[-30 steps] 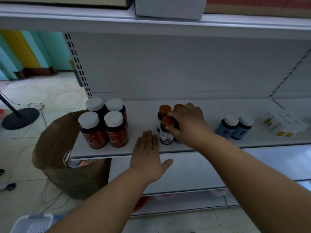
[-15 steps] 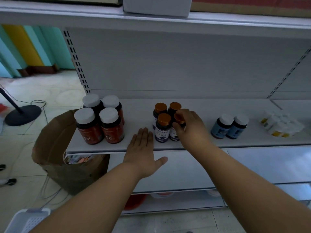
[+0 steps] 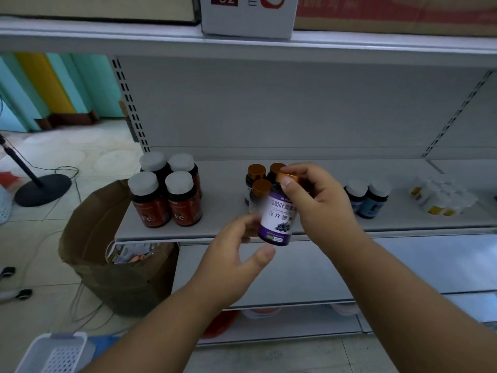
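In front of the shelf [image 3: 223, 200], right grip [image 3: 322, 200] clasps the purple bottle [image 3: 279, 216] near its cap, upright; left grip [image 3: 231, 257] loosely cupped just below, grasping nothing.

A shop is shown. White metal display shelving [image 3: 223, 205] with slotted uprights [image 3: 130, 103] is stocked with like goods set in groups: grey-capped dark bottles with red labels [image 3: 166, 205], orange-capped purple-labelled bottles [image 3: 262, 188] and white-capped blue bottles [image 3: 373, 203]. Printed cardboard cartons [image 3: 247, 20] are stored on top, and a white plastic basket [image 3: 53, 351] is seen on the floor.
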{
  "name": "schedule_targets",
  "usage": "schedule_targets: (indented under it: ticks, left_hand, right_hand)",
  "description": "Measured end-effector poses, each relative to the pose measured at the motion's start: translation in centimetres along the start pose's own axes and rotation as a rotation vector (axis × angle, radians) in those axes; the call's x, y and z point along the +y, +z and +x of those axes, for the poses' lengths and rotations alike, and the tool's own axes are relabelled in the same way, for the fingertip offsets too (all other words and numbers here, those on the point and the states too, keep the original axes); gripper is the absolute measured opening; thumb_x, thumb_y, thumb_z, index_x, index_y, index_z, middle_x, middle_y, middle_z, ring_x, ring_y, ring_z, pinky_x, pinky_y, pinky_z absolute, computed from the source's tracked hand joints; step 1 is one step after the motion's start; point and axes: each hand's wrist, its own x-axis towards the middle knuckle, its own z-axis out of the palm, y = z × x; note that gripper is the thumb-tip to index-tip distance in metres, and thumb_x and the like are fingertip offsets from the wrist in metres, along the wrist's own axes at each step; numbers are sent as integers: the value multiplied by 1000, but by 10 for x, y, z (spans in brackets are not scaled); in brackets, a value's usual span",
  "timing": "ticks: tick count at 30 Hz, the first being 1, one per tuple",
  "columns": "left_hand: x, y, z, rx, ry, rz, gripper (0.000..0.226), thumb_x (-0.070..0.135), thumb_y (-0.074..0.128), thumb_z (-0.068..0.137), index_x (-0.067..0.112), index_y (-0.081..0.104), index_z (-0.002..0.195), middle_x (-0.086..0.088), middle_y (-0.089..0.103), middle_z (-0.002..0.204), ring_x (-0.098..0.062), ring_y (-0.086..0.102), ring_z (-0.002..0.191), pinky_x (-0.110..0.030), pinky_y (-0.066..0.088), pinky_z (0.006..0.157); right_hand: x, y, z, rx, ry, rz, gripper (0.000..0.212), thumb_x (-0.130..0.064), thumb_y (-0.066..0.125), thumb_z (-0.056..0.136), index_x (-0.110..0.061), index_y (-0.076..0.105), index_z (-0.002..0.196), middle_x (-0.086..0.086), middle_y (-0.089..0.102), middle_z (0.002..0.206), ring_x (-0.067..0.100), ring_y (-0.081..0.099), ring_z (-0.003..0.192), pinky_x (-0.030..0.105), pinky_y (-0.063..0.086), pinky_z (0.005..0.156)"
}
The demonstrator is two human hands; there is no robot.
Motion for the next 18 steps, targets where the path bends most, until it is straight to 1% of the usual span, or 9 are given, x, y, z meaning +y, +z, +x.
schedule_targets:
  ticks: [2, 3, 5, 7, 10, 13, 15, 16, 18]
  left_hand:
    - [13, -2, -5, 37, -55, -110, 52, 52, 70, 78, 39, 53, 125, 19, 66, 112, -2, 61, 103, -18, 49, 87]
    - [17, -3, -6, 64, -84, -167, 48, 41, 77, 80, 35, 56, 122, 17, 68, 105, -3, 63, 95, -20, 51, 83]
    - [22, -3, -10, 106, -127, -280, 41, 20, 80, 82, 28, 59, 116, 11, 71, 98, -6, 66, 87, -22, 54, 79]
    - [26, -5, -15, 117, -151, -375, 37, 11, 77, 83, 23, 60, 114, 7, 73, 97, -13, 69, 88, -24, 56, 79]
    - [29, -10, -21, 104, -158, -420, 35, 14, 71, 87, 23, 59, 118, 6, 73, 101, -13, 69, 95, -21, 55, 81]
    - [31, -9, -24, 58, -138, -515, 47, 24, 66, 84, 20, 52, 129, 1, 73, 112, -9, 69, 100, -19, 53, 83]
    - [34, -8, -24, 26, -145, -558, 58, 30, 66, 75, 22, 45, 129, -1, 75, 110, -11, 71, 96, -19, 53, 80]
    - [35, -8, -24, 22, -140, -563, 58, 31, 67, 75, 19, 45, 127, -2, 76, 106, -13, 72, 93, -20, 54, 78]
    - [34, -8, -24, 26, -131, -595, 54, 35, 72, 85, 12, 46, 127, -9, 75, 104, -24, 72, 93, -28, 55, 79]
  right_hand:
    - [-9, 5, -5, -5, 8, 56, 18, -27, 63, 91, -26, 65, 109, -5, 69, 101, 10, 67, 95, 31, 58, 80]
    - [-11, 8, -7, -11, 21, 74, 21, -28, 64, 91, -26, 63, 112, -4, 69, 102, 10, 67, 95, 31, 58, 80]
    - [-18, 11, -12, -28, 62, 110, 30, -31, 63, 90, -23, 59, 118, -3, 68, 103, 9, 67, 95, 29, 58, 80]
    - [-24, 12, -14, -73, 118, 187, 26, -28, 58, 94, -18, 61, 118, 1, 70, 103, 11, 67, 93, 31, 56, 82]
    - [-34, 12, -15, -147, 207, 351, 21, -19, 51, 97, -13, 65, 112, 11, 70, 103, 22, 65, 91, 40, 53, 86]
    - [-40, 11, -13, -134, 176, 395, 23, -15, 64, 88, -6, 63, 109, 12, 69, 96, 20, 65, 86, 35, 53, 82]
    - [-42, 12, -13, -113, 165, 421, 38, -18, 73, 76, -3, 61, 109, 10, 68, 92, 19, 66, 85, 33, 54, 82]
    - [-42, 12, -14, -117, 178, 422, 45, -23, 74, 72, -2, 61, 109, 11, 68, 94, 21, 66, 87, 34, 54, 84]
    - [-41, 13, -17, -172, 219, 420, 41, -28, 68, 80, -3, 63, 112, 17, 69, 103, 23, 65, 91, 37, 52, 87]
